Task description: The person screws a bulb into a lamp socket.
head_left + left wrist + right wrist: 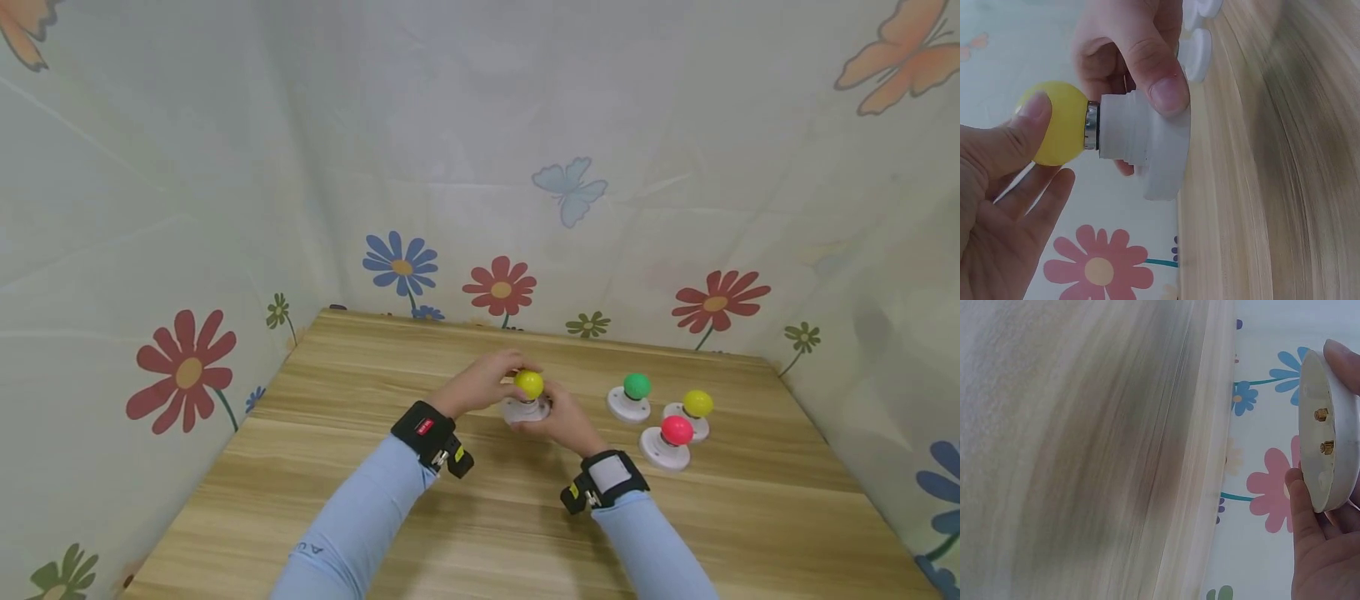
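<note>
My left hand (483, 385) holds a yellow light bulb (529, 383) between thumb and fingers. Below it, my right hand (566, 421) grips the rim of a round white lamp holder (516, 412). In the left wrist view the bulb's metal screw cap (1092, 125) partly shows at the mouth of the holder's collar (1119, 125), bulb and holder in line. The right wrist view shows the holder raised and tilted, its hollow underside (1315, 456) turned to the camera with brass screws (1327, 447) inside.
On the right of the wooden table (360, 367) stand three more white holders with bulbs: a green bulb (637, 386), another yellow bulb (698, 403) and a red bulb (677, 430). A flower-printed curtain (450, 200) surrounds the table at the back and sides.
</note>
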Available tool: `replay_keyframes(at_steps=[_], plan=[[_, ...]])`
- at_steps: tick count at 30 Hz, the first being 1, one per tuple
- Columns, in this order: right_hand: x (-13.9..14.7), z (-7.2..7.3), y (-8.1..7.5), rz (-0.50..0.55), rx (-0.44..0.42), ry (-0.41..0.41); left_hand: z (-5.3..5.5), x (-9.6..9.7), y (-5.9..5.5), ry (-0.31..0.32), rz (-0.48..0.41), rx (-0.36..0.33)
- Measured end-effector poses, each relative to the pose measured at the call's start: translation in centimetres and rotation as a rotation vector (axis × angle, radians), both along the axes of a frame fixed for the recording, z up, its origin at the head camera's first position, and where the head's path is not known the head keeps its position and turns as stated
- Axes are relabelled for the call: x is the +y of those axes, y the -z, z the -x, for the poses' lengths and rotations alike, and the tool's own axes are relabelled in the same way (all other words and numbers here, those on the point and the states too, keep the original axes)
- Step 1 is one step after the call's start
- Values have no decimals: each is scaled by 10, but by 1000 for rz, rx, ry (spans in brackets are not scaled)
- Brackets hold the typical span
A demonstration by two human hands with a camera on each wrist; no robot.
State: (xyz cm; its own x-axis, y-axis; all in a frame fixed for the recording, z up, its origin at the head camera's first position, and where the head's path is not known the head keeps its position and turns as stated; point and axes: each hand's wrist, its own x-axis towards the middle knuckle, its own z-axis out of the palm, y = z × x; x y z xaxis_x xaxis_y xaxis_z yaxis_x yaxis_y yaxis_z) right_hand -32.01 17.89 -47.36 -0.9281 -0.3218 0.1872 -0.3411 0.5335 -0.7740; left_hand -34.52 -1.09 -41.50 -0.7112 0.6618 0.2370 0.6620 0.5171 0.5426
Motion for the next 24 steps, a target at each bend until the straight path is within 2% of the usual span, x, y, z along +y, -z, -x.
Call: replay_keyframes(at_steps=[4,6,9,12,17,21,24], plan=[[1,0,0,-14,5,12,2,-2,-1,39,5,-48],[0,-1,-1,-17,0,15,1,-2,-1,32,-28,-92],[0,-2,-2,-15,-7,11,1,-2,-1,-8,-80,-108],[-1,-2,-2,-10,-15,8,0,0,-1,-76,-76,-59],[-1,0,-2,17,-26,-2,-3,5,-5,-160,37,43],[-1,1,-2,21,-29,2,-5,7,-6,-155,90,67],[0,2,-1,7,-16,1,-4,6,-9,-102,104,64]])
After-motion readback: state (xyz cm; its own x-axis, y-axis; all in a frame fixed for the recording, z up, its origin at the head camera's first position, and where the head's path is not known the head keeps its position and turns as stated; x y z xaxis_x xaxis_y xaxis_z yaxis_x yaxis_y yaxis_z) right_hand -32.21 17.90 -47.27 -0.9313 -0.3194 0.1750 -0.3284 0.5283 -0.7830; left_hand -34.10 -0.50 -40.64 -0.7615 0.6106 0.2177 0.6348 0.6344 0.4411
